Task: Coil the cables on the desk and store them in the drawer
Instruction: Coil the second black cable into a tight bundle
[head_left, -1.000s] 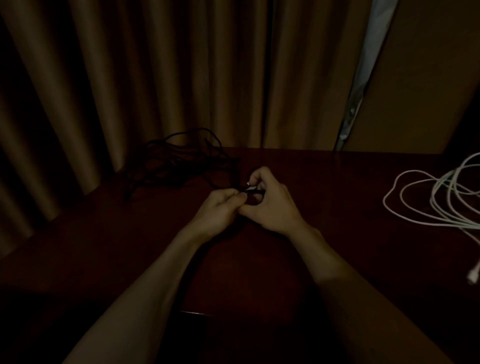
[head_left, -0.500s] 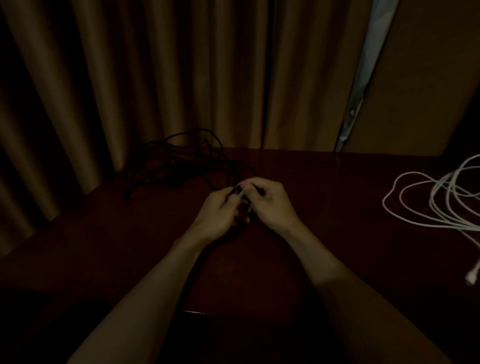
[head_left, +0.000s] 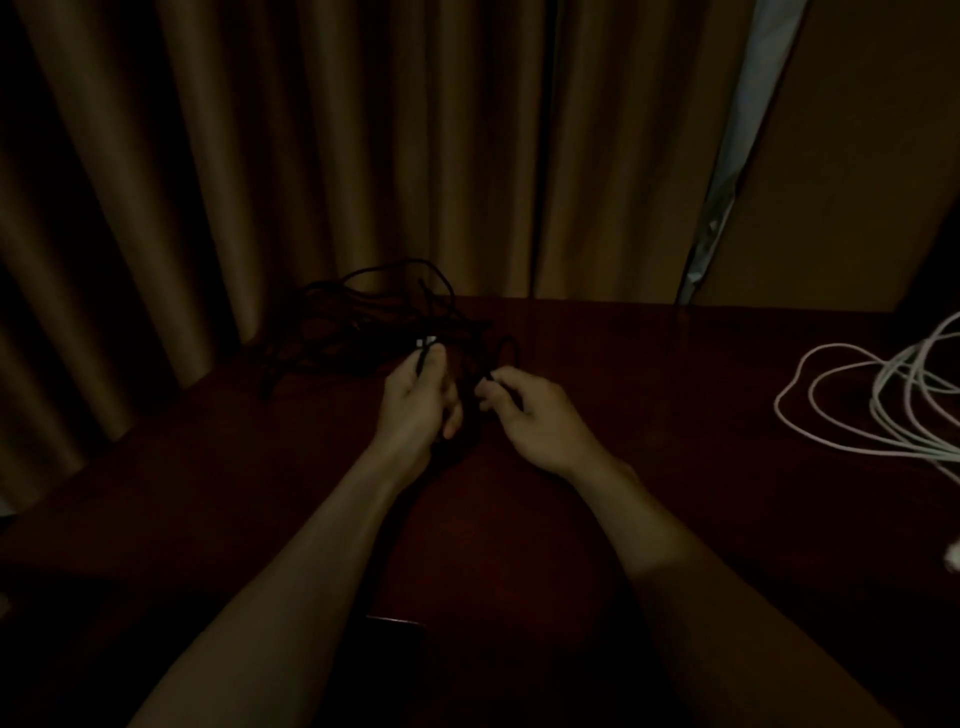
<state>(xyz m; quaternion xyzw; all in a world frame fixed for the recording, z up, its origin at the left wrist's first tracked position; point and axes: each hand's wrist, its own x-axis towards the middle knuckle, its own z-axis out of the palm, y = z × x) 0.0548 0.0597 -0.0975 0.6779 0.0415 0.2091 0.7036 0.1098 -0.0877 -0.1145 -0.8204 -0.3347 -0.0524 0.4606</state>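
Note:
A tangled black cable (head_left: 358, 322) lies in a loose heap at the back left of the dark wooden desk (head_left: 649, 374). My left hand (head_left: 421, 400) pinches the cable's end, its small metal plug showing just above the fingertips. My right hand (head_left: 535, 415) sits just to the right and pinches the same black cable a short way along, a small loop arching above it. A white cable (head_left: 872, 400) lies in loose loops at the desk's right edge. No drawer is visible in the dim light.
Brown curtains (head_left: 311, 156) hang close behind the desk and down its left side. A pale gap in the curtain (head_left: 737, 156) shows at the right, next to a plain wall. A small white plug (head_left: 953, 556) lies at the far right edge.
My hands, which were pressed together on the plug, have drawn apart: the left moved up and left with the plug, the right slid along the cable to the right.

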